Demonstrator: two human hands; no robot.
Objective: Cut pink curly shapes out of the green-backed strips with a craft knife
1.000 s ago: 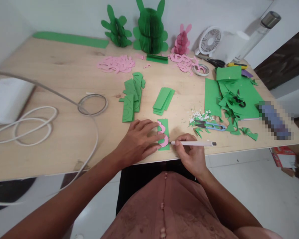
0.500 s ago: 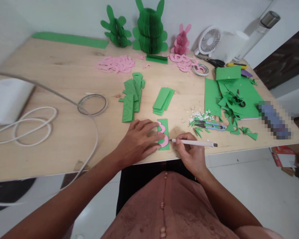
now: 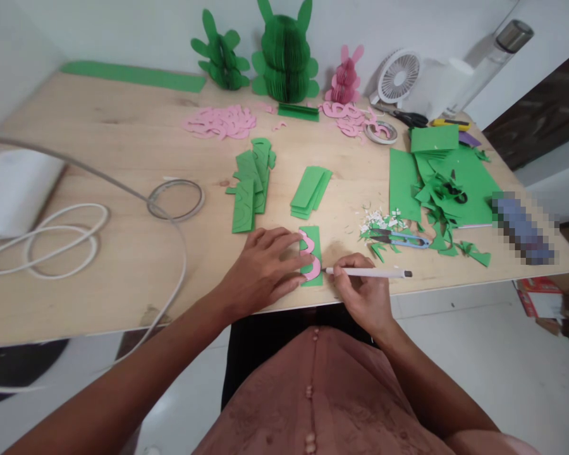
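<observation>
My left hand lies with its fingers spread, pressing a pink curved paper cutout onto a small green paper strip near the table's front edge. Pinched in my right hand is a white pen, its tip at the right edge of the pink cutout. Beyond my hands lie a small stack of plain green strips and a pile of green strips with drawn curves.
Blue-handled thread snips lie by white and green scraps. Green sheets and offcuts are at the right. Paper rabbits stand along the wall beside a white fan. A tape roll and white cable are at the left.
The pen has shifted very slightly down along the pink cutout's right edge. My left hand stays in place on the paper.
</observation>
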